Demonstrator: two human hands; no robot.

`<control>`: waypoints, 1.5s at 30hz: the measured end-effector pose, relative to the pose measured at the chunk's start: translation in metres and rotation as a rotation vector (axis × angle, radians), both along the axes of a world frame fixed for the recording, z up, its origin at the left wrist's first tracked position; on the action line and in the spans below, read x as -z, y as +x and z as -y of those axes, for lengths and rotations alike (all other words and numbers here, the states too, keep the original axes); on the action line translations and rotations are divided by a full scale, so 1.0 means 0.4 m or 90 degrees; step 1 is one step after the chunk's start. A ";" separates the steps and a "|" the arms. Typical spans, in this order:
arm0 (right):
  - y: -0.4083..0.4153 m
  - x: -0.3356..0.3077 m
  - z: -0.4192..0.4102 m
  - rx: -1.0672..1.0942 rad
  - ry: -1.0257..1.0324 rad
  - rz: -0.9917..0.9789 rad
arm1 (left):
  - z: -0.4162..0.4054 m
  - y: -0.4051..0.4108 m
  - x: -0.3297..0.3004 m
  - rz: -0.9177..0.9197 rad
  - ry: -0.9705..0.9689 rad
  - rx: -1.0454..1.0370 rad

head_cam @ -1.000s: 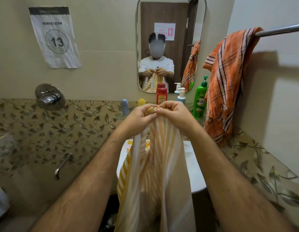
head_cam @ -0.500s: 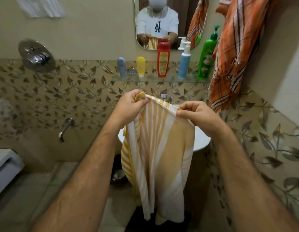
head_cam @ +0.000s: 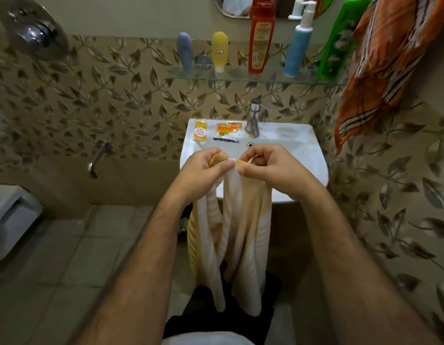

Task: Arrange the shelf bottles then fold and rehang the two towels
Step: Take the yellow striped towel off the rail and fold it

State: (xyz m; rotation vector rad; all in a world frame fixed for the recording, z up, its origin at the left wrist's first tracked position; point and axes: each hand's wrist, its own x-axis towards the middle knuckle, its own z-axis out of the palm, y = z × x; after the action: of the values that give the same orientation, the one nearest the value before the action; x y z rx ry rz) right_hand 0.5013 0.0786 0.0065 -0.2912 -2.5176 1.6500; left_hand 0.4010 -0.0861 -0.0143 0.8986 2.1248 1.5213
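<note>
A yellow and white striped towel (head_cam: 238, 232) hangs down in front of the sink, bunched at its top edge. My left hand (head_cam: 206, 170) and my right hand (head_cam: 268, 168) pinch that top edge, almost touching each other. An orange plaid towel (head_cam: 380, 68) hangs at the upper right. On the glass shelf (head_cam: 231, 79) stand a grey-blue tube (head_cam: 185, 52), a yellow tube (head_cam: 219, 51), a red bottle (head_cam: 260, 38), a blue pump bottle (head_cam: 298, 46) and a green bottle (head_cam: 336, 43).
A white sink (head_cam: 310, 155) with a chrome tap (head_cam: 253, 118) sits below the shelf, with small sachets (head_cam: 200, 130) on its rim. A shower valve (head_cam: 29, 28) and wall spout (head_cam: 97, 155) are on the left, a white toilet (head_cam: 9, 215) at the far left.
My hands have come back together, gathering the striped towel's top edge. The view has tilted down, so the sink now shows and the mirror is nearly out of frame.
</note>
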 end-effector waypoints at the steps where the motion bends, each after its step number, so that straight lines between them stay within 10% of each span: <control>1: -0.005 0.011 -0.003 0.014 -0.020 0.024 | 0.003 -0.014 0.005 -0.010 0.000 -0.021; 13: -0.107 0.005 -0.001 0.137 -0.079 -0.031 | -0.002 -0.140 0.022 0.102 0.076 -0.110; 19: -0.174 -0.004 0.037 0.137 -0.064 -0.044 | 0.018 -0.173 0.037 -0.074 0.137 -0.257; 30: -0.254 -0.045 0.035 -0.027 -0.046 -0.067 | 0.002 -0.153 -0.009 0.071 0.263 -0.045; 45: -0.228 -0.011 -0.086 0.058 -0.045 0.045 | 0.011 -0.254 -0.036 -0.101 0.223 -0.236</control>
State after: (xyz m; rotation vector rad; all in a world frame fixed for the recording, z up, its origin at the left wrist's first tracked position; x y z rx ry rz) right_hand 0.4101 0.1128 0.0110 -0.4717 -2.4591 1.7245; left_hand 0.2994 -0.0905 0.0001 0.7849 2.2715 2.1215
